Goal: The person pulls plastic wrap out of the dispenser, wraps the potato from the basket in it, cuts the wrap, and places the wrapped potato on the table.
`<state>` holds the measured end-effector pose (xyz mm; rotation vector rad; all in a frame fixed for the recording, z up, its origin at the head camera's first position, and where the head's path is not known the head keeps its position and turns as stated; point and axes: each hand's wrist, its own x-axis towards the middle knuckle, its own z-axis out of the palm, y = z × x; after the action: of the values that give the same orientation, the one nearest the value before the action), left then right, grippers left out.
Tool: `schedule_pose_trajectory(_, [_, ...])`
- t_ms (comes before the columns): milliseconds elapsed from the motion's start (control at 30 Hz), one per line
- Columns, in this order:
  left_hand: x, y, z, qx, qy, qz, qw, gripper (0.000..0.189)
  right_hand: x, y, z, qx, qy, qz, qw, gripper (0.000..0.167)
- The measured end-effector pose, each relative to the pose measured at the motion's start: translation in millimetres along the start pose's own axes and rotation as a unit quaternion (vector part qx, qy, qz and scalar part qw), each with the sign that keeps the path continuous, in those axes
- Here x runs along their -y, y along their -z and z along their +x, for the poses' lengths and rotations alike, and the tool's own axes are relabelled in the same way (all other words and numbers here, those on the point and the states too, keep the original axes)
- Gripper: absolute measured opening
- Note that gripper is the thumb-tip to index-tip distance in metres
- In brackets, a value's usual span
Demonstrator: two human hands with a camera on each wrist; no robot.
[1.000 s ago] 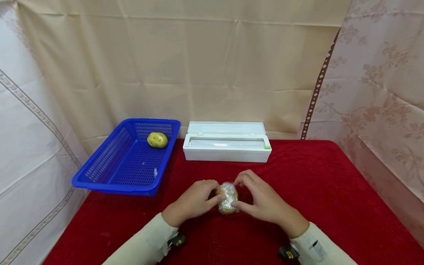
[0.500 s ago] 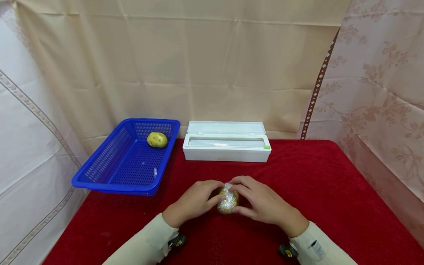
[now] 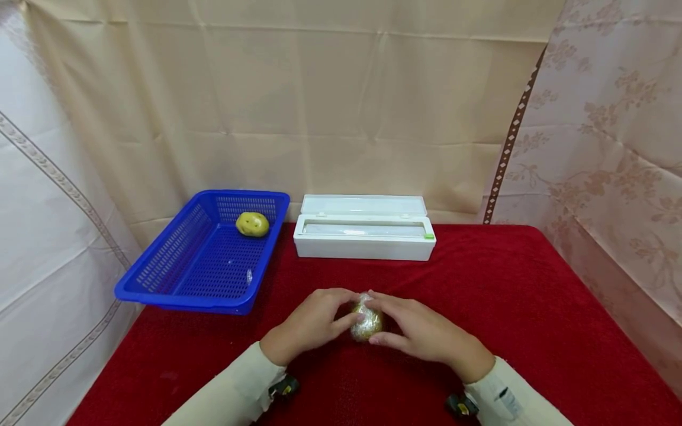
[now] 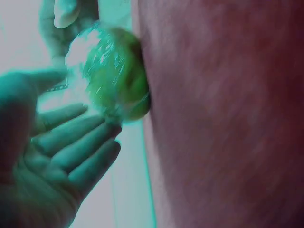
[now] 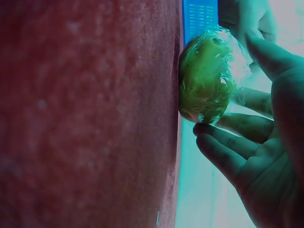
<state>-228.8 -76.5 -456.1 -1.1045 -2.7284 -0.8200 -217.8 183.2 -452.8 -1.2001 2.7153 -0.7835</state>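
Note:
A potato (image 3: 367, 322) bundled in crinkled cling film sits on the red cloth, between the two hands. My left hand (image 3: 317, 322) holds it from the left, thumb on the film and fingers along the far side. From the right, my right hand (image 3: 423, 325) holds it too, with the index finger over the top and the thumb low at the near side. In the left wrist view, the film on the potato (image 4: 116, 76) looks bunched and shiny on top. The right wrist view has the wrapped potato (image 5: 204, 78) resting on the cloth.
A blue plastic basket (image 3: 186, 302) stands at the left, with another potato (image 3: 252, 224) and a small clear scrap in it. Behind the hands is a white cling film box (image 3: 364, 248), lid raised, a green slider at its right end. Beige curtains hang behind the table.
My right hand has closed in on the wrapped potato, its fingers moving left over the top, and loose film there now lies flatter. The left hand has stayed nearly still.

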Motion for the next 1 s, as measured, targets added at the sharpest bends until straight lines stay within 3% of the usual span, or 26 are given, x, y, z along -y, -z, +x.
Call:
schedule_pose_trajectory(200, [1.9, 7.5, -2.3, 0.035, -0.043, -0.001, 0.9985, 0.050, -0.3, -0.9, 3.4, -0.029, 0.020, 0.004, 0.9994, 0.056])
schedule_pose_trajectory(367, [0.7, 7.1, -1.9, 0.032, -0.041, 0.024, 0.9984, 0.040, 3.0, -3.6, 4.3, -0.068, 0.041, -0.042, 0.9960, 0.050])
schedule_pose_trajectory(500, [-0.2, 6.2, -2.5, 0.026, -0.028, 0.015, 0.9992, 0.041, 7.0, -5.5, 4.4, -0.083, 0.049, -0.076, 0.9924, 0.050])
schedule_pose_trajectory(667, [-1.8, 5.6, -2.8, 0.021, -0.022, 0.015, 0.9994, 0.040, 11.2, -5.3, 2.9, -0.052, 0.030, -0.102, 0.9929, 0.054])
schedule_pose_trajectory(867, [-5.2, 5.3, -3.7, 0.021, -0.038, 0.054, 0.9976, 0.041, 17.2, -8.3, 0.0, 0.018, -0.014, -0.114, 0.9933, 0.076])
schedule_pose_trajectory(1000, [-7.9, 2.7, -3.6, 0.011, -0.047, 0.075, 0.9961, 0.041, 20.5, -12.5, -1.5, 0.017, -0.016, -0.135, 0.9905, 0.075])
